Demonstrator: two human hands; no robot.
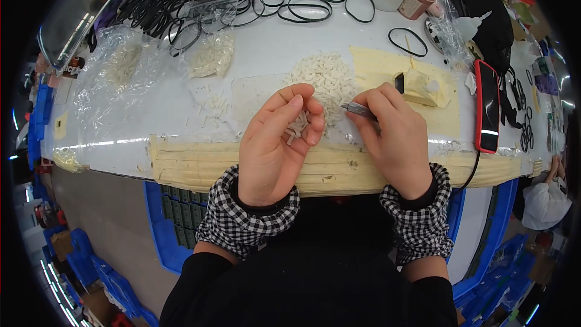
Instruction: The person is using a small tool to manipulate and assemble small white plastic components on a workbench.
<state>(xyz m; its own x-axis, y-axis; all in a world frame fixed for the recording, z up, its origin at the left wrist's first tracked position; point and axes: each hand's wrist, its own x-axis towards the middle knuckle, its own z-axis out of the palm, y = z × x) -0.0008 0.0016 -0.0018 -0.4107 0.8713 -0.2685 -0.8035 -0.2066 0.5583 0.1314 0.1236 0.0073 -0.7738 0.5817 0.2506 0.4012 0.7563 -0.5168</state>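
Observation:
My left hand [269, 148] is cupped palm up over the table's near edge, with its fingers curled around several small white tubular pieces [296, 127]. Its thumb tip lies close to the index finger; whether a piece is pinched there I cannot tell. Between the thumb and fingers of my right hand [396, 136] is a flat grey metal blade [358, 109], pointing left toward the other hand; the rest of it is hidden in the grip. Just beyond both hands spreads a loose pile of the same white pieces [324, 75].
Black rubber loops [308, 9] heap across the far side. Clear bags of white pieces [212, 54] lie left. To the right are a yellow-taped block [423, 88] and a red-cased phone [486, 106] with a cable. Yellow tape [200, 160] covers the near edge; blue trays [163, 236] stand below.

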